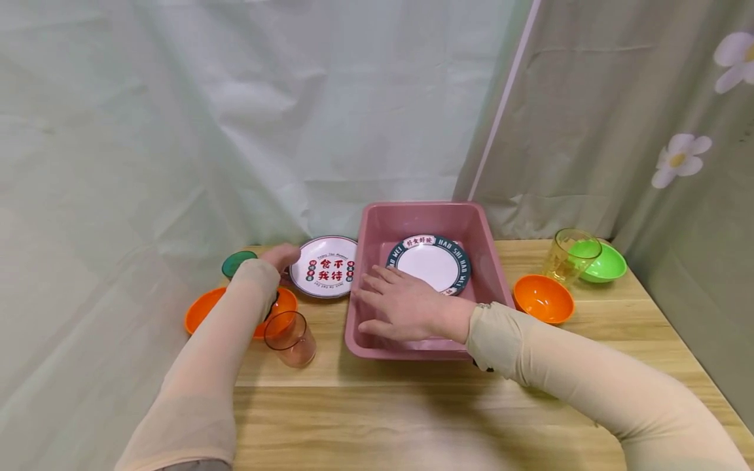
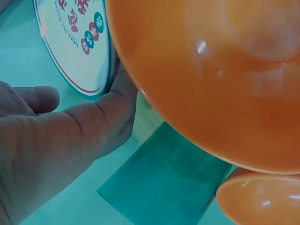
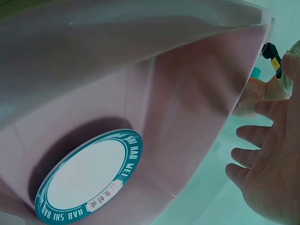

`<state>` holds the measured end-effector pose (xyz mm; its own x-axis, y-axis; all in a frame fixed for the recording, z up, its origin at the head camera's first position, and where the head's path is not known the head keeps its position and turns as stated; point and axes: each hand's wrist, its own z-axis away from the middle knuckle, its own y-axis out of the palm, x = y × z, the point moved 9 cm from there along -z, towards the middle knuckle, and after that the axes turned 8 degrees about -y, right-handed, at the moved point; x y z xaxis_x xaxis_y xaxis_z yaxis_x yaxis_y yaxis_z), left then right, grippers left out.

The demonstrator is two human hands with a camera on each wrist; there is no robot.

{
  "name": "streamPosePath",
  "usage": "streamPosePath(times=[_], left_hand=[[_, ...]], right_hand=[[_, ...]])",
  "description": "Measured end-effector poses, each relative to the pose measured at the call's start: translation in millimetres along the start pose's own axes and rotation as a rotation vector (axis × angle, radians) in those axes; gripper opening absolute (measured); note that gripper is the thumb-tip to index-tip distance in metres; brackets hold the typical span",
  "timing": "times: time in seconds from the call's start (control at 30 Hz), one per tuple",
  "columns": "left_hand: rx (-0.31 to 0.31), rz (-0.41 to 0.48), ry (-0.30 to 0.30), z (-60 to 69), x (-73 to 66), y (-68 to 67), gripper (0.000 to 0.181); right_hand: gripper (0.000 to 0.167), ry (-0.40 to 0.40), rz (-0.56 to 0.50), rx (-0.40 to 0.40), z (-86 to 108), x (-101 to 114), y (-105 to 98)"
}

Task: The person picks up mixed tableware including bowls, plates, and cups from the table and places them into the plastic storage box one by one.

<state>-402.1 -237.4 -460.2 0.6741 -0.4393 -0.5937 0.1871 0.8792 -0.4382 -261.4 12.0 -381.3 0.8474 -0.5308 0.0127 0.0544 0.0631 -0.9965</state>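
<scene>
White plate (image 1: 324, 267) with red characters is sitting just left of the pink tub (image 1: 421, 216), its printed face showing; whether it is resting flat on the wooden table (image 1: 318, 418) or tilting a little, I cannot tell. Left hand (image 1: 281, 256) is reaching to the near left part of its rim, the fingers extending along and partly behind the edge while the thumb is standing apart from them; the fingers are not closing round the plate, and whether they are touching it, I cannot tell. Right hand (image 1: 400, 304) is hovering over the near left part of the tub, palm facing down, fingers spreading and gripping nothing. Inside the tub, a green-rimmed plate (image 1: 429, 265) is lying face up, with the right hand partly covering it in the head view.

Around the left forearm, an orange bowl (image 1: 203, 309) and a second orange bowl (image 1: 287, 301) are showing on either side, a pinkish glass (image 1: 294, 343) is standing near the second one, and a green cup (image 1: 237, 263) is peeking out behind the sleeve. Right of the tub, another orange bowl (image 1: 543, 299) is sitting near a yellow glass (image 1: 565, 258), and a green bowl (image 1: 609, 265) is resting beyond it, near the curtain (image 1: 660, 85)
</scene>
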Motion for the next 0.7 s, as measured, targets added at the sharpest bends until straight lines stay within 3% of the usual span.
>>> streamPosePath(times=[0.23, 0.53, 0.7], left_hand=[[0.017, 0.112, 0.06, 5.2, -8.9, -0.7, 0.049], [0.008, 0.046, 0.017, -3.9, -10.3, 1.7, 0.044], [0.016, -0.015, 0.088, -5.5, -20.2, -1.7, 0.045]], right_hand=[[0.072, 0.024, -0.011, 0.002, 1.8, -2, 1], [0.072, 0.025, -0.013, 0.012, 2.7, -3, 3], [0.071, 0.032, -0.019, 0.011, 3.3, -4, 3]])
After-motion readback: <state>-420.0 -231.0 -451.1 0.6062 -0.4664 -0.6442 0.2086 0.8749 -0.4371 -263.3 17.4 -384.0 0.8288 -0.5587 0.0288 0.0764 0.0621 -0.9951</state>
